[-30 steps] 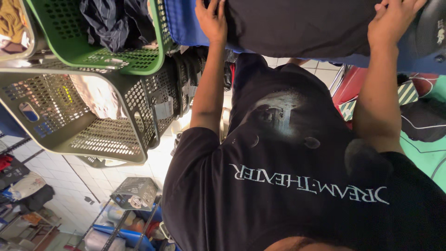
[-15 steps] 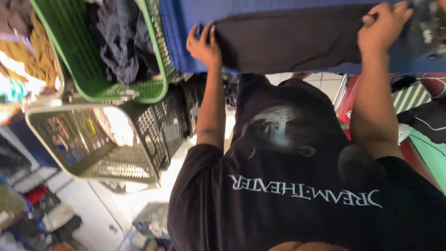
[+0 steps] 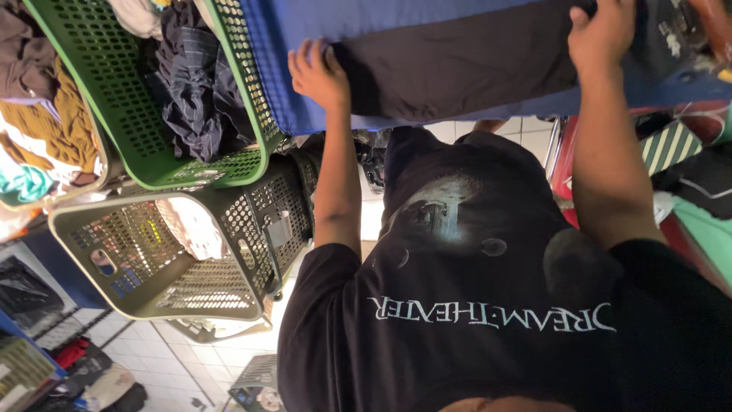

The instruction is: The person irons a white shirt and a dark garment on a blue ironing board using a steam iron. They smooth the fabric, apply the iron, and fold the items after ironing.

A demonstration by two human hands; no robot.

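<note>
A dark grey garment [image 3: 457, 69] lies spread on a blue-covered surface [image 3: 427, 15] in front of me. My left hand [image 3: 316, 72] grips its left edge with curled fingers. My right hand [image 3: 602, 34] holds its right edge, fingers bent over the cloth. Both arms reach out from my black printed t-shirt [image 3: 488, 305], which fills the lower part of the view. Beyond my right hand another dark printed cloth [image 3: 671, 38] lies on the blue cover.
A green laundry basket [image 3: 236, 91] with dark clothes stands left of the blue surface. Below it is an olive-grey basket [image 3: 191, 252] with one pale item. A further basket [image 3: 46, 137] holds brown and teal clothes. Red and green fabrics [image 3: 686, 152] lie to the right, over white floor tiles [image 3: 221, 358].
The view has tilted, so the garment and both hands sit lower in the picture. Both hands stay on the garment's edges, and the left hand has moved a little further left.
</note>
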